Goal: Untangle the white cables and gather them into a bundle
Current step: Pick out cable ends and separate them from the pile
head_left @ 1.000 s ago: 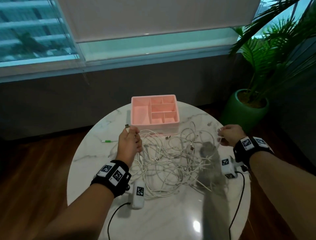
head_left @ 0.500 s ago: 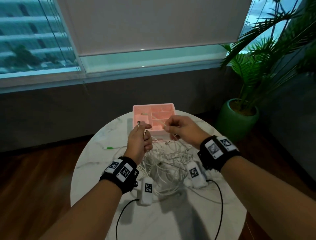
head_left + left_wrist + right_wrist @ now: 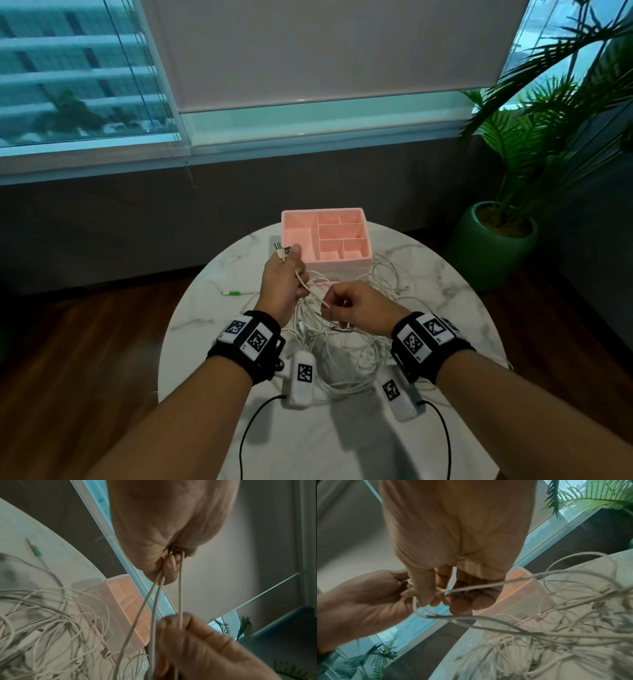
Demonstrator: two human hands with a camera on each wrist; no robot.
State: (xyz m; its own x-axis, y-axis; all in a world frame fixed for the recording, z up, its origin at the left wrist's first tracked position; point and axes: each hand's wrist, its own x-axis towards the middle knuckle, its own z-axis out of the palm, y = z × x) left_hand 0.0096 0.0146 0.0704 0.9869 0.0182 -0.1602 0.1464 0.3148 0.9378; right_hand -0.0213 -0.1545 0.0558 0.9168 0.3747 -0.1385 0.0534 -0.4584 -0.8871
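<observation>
1. Marble tabletop [image 3: 428,274], round and white-veined, carries everything; against the earlier head views, it sits lower in the picture and the window fills more of it, so the head has tipped up.
2. Pink compartment organiser [image 3: 325,240] stands at the far side of the table, with nothing visible in its sections, same as before.
3. White cables [image 3: 342,349] lie in a loose tangle between organiser and forearms; the heap looks drawn in tighter than a second ago, when it sprawled out towards the right edge.
4. Right hand [image 3: 356,310] has come across from that right edge to sit just beside the left one, finger and thumb pinching a single strand (the wrist view confirms the pinch, other fingers loosely curled).
5. Left hand [image 3: 282,286] stays raised, fist closed round several strands, a USB plug [image 3: 281,253] poking out above the thumb as it did earlier.
6. Judged from this, one cable is being fed hand to hand, so bundling has begun, but most of the tangle remains.
7. Green-tipped connector [image 3: 233,293] lies apart at the left, unmoved.
</observation>
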